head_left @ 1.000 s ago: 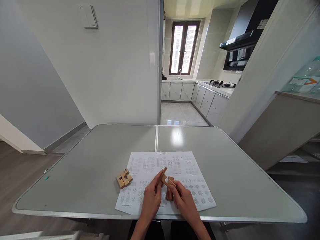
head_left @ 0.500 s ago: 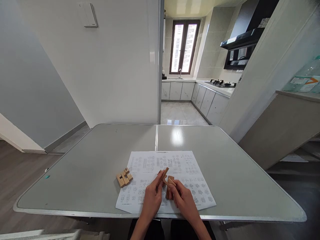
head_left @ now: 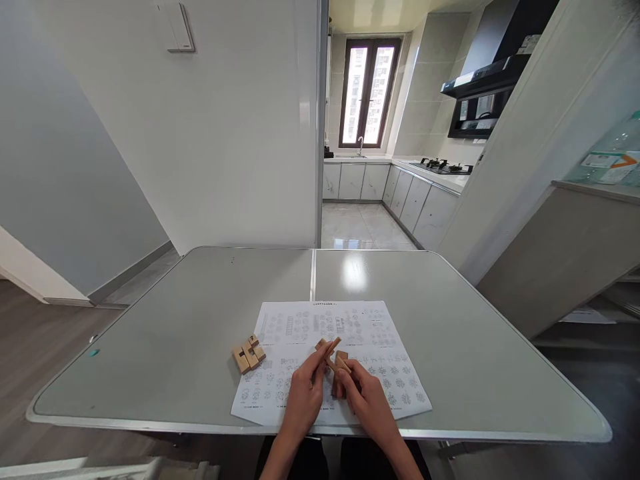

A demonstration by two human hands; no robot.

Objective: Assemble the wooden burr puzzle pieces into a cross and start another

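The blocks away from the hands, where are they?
In the head view, these wooden blocks lie left of the left hand, at the left edge of the sheet.

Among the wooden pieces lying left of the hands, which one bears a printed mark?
The marked piece lies at the group's far end; a dark character shows on it, while the other pieces show plain wood.

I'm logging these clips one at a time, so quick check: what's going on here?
A person's left hand and right hand are close together over a printed sheet, holding small wooden pieces between them. Other wooden blocks sit together by the sheet's left edge on the grey table. Exactly how the held pieces meet is too small to tell.
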